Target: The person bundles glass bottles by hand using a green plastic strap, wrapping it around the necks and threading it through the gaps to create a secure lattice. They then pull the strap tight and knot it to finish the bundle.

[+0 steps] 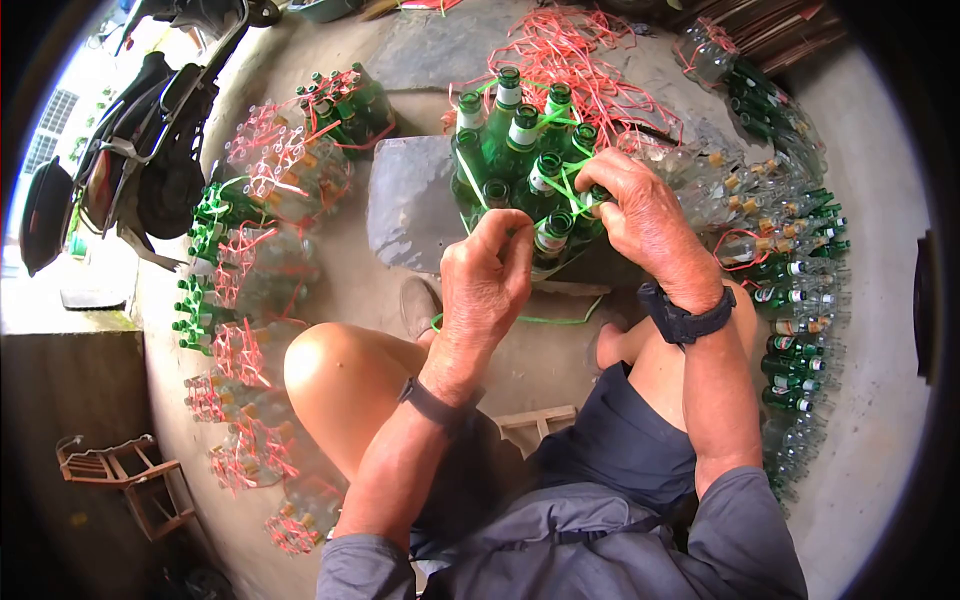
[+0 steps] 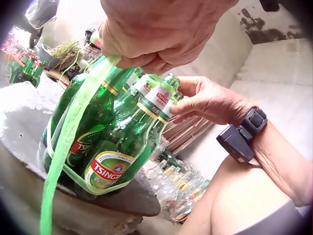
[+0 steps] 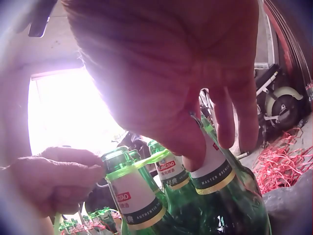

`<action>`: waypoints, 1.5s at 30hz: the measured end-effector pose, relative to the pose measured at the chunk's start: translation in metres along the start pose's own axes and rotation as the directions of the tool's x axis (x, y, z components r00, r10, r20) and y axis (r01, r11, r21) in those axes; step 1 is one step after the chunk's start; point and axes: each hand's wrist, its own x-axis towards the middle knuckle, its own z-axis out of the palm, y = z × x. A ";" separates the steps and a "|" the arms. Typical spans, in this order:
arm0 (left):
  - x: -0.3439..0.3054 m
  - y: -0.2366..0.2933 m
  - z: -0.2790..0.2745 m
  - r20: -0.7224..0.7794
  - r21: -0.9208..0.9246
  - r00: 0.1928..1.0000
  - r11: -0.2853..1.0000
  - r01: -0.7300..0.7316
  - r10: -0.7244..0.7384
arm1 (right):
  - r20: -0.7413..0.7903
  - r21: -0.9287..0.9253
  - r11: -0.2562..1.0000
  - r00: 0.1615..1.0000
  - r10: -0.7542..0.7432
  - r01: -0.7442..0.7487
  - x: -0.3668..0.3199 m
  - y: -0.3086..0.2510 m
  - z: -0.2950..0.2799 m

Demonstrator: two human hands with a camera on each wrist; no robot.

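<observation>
Green glass bottles (image 1: 498,142) stand upright in a cluster, with green strap looped round their necks and a pale band round their lower bodies. Curled fingers of the left hand (image 1: 482,285) pinch a green strap (image 2: 73,132) at the cluster's near side; in the left wrist view its flat length hangs down past the bottles. On the cluster's right, the right hand (image 1: 650,225) grips a bottle neck, with strap beside its fingers. The right wrist view shows the thumb against a white neck label (image 3: 208,161); the palm hides part of that neck.
The bottles stand on a grey slab (image 1: 405,205). Behind lies a heap of red strap (image 1: 575,60). Bundled bottles line the left (image 1: 250,260); rows of loose bottles (image 1: 800,300) lie along the right. A wooden chair (image 1: 130,470) is at lower left.
</observation>
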 end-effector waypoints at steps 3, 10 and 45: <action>-0.003 0.002 0.000 0.001 0.007 1.000 1.000 0.027 -0.027 | -0.008 0.016 1.000 1.000 -0.009 0.010 0.000 -0.001 -0.001; -0.007 0.002 0.000 0.004 -0.031 0.999 0.999 0.043 -0.043 | 0.007 0.009 1.000 1.000 0.018 -0.018 -0.001 -0.002 0.000; -0.007 -0.021 0.007 0.117 -0.404 0.925 0.834 0.376 -0.361 | -0.028 -0.144 0.978 0.987 -0.158 0.153 -0.002 -0.011 -0.006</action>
